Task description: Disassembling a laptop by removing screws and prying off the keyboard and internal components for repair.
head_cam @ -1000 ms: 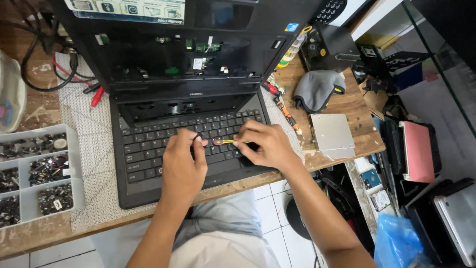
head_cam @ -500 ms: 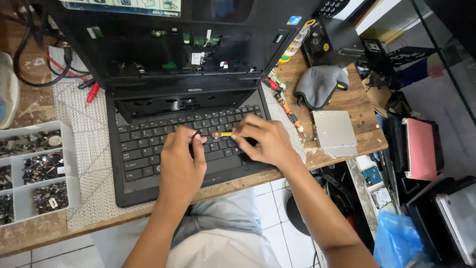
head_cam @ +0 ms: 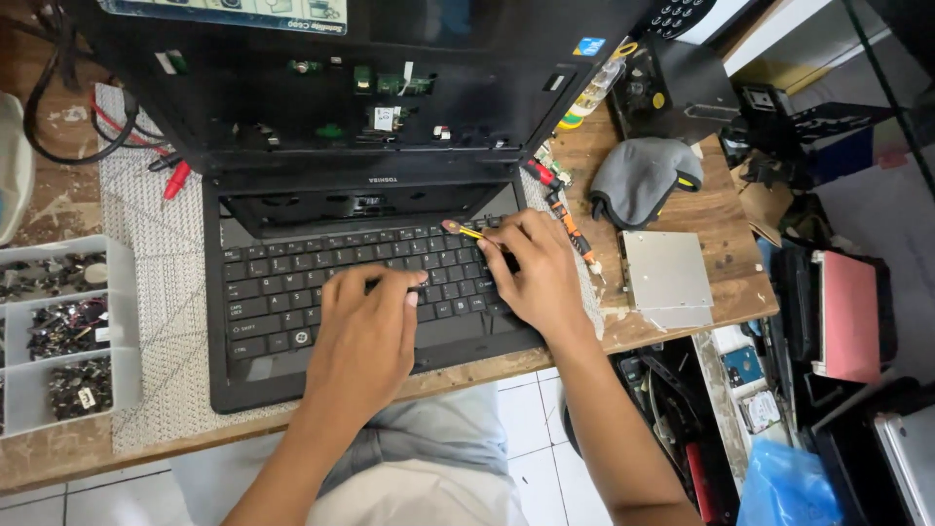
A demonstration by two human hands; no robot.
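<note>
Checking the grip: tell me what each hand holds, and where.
Right hand grips a small yellow tool by its rear end. Left hand holds nothing, resting on the keyboard.

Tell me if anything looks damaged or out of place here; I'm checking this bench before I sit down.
The laptop is partly stripped: the strip above the keyboard is off and parts show inside. A bare silver drive lies on the desk. The right hand holds a yellow tool; the left hand rests on the keys.

I see a black laptop (head_cam: pixel 292 321) mid-frame, a yellow-handled tool (head_cam: pixel 466 231) above its keys, a grey pouch (head_cam: pixel 638 180) upper right.
</note>
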